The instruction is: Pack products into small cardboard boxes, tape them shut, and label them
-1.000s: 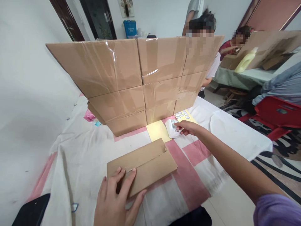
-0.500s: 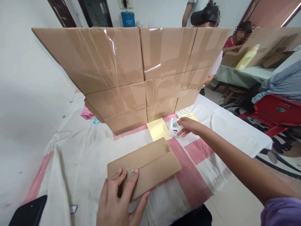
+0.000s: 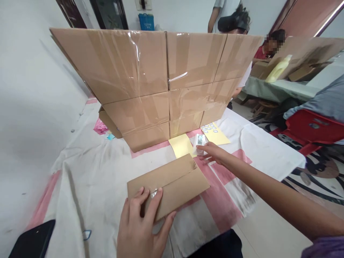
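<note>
A flat brown cardboard box (image 3: 182, 190) lies on the cloth in front of me, its taped flap seam facing up. My left hand (image 3: 142, 222) rests on its left end with fingers spread over the top and the thumb at the near edge. Beyond the box, my right hand (image 3: 211, 152) has its thumb on top of a small white plastic case (image 3: 199, 139) with a picture on it; the other fingers are around its near side. The case is beside a plain yellow sheet (image 3: 181, 145). Another yellow sheet (image 3: 219, 135) with rows of small blue-edged stickers lies behind it.
A tall taped cardboard wall (image 3: 145, 71) stands across the table. Pink crumpled material (image 3: 100, 126) lies by its left foot. A black phone (image 3: 33, 238) and a loose blue-edged sticker (image 3: 86, 234) are at the near left. Other people and a red chair (image 3: 314, 125) are beyond.
My right hand has closed on the white case, thumb now over its top. The view has shifted slightly; my left hand stays on the box.
</note>
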`<act>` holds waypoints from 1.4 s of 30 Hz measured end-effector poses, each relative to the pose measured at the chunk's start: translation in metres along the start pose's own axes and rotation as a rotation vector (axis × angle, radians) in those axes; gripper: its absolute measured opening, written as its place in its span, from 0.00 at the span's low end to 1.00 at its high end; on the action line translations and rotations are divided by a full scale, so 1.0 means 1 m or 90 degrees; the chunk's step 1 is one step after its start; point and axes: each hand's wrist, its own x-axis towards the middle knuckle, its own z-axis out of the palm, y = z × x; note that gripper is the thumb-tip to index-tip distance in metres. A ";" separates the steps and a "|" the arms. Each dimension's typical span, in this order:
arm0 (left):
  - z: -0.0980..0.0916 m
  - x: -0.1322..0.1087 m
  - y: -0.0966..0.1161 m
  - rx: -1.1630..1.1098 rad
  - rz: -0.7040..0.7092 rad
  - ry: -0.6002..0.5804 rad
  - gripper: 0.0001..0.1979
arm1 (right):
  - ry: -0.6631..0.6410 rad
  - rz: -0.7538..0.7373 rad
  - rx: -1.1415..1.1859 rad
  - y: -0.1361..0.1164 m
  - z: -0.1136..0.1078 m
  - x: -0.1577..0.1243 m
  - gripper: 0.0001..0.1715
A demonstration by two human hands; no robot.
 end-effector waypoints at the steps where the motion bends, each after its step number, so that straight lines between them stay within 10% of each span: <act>1: -0.001 0.000 0.001 -0.004 -0.005 -0.004 0.23 | 0.032 -0.014 -0.053 0.000 0.006 0.003 0.25; 8: -0.005 -0.001 0.006 -0.026 -0.050 -0.035 0.23 | 0.130 -0.086 -0.220 0.009 0.019 0.026 0.23; 18: 0.000 -0.004 0.002 -0.014 -0.041 -0.022 0.24 | 0.168 -0.157 -0.316 0.012 -0.074 0.018 0.21; 29: 0.004 -0.004 0.002 0.044 -0.015 -0.001 0.25 | 0.054 -0.083 -0.172 0.004 -0.096 0.025 0.13; 42: -0.001 0.004 0.016 0.034 -0.115 -0.051 0.24 | -0.014 -0.236 0.099 0.064 -0.109 0.022 0.16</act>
